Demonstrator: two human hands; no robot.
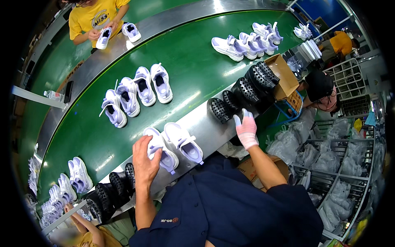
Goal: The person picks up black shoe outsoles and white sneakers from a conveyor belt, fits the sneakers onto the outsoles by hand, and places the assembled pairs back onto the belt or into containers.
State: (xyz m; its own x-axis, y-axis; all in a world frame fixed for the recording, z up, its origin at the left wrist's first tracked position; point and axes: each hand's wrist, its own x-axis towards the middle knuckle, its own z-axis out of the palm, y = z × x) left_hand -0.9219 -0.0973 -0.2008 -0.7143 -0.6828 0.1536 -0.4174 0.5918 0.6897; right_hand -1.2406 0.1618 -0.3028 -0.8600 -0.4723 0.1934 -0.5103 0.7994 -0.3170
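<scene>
A: And here's the front pair of sneakers [177,132]: white uppers, lavender linings, lavender heel loops, toes pointing away from the wearer, standing where green belt [193,61] meets metal desk [212,133]!

B: Bare left hand [145,159] right at the left shoe, fingers curved, thumb well apart. Contact? Can't tell from here.

A: And the gloved right hand [247,129], pale with pink, thumb and forefinger spread just beside the black studded pieces [249,88].

B: Those crowd the desk to the right; a second black row [103,195] hems in the left. Beyond the pair, four more sneakers [163,82] stand side by side on the belt.

A: Containers now! An open cardboard box [284,78] near the black pieces, contents too hard to make out.

B: And that wire rack [357,178], its compartments bulging with clear plastic bags [327,158]!
</scene>
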